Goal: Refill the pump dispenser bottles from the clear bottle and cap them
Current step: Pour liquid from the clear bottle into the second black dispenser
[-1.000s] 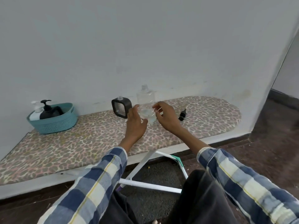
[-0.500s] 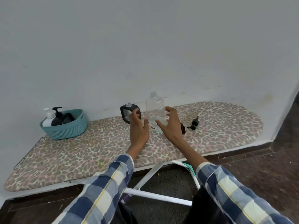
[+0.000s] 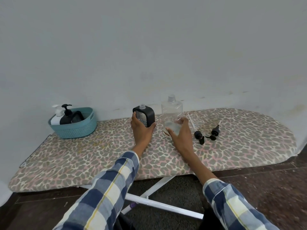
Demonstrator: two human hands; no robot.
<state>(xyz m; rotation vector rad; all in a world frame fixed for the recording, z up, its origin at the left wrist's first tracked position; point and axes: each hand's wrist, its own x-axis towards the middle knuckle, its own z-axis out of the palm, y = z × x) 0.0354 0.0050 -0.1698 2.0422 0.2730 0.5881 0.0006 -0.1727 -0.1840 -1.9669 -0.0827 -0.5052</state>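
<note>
A tall clear bottle (image 3: 172,112), uncapped and holding a little liquid at the bottom, stands on the leopard-print ironing board (image 3: 83,156). My right hand (image 3: 180,131) wraps around its lower part. To its left a black-framed dispenser bottle (image 3: 146,115) with an open neck stands upright, and my left hand (image 3: 141,128) grips its base. Two black pump heads lie loose on the board to the right: one pump head (image 3: 199,136) close to my right hand, the other pump head (image 3: 214,131) further right.
A teal basket (image 3: 74,128) at the board's back left holds a white pump bottle (image 3: 57,116) and a black pump bottle (image 3: 66,117). The wall runs close behind the board. White board legs (image 3: 149,193) stand below on the dark floor.
My left hand has moved left from beside the clear bottle and closed around the black dispenser bottle. My right hand has closed onto the clear bottle's base. The camera has shifted, showing more of the board.
</note>
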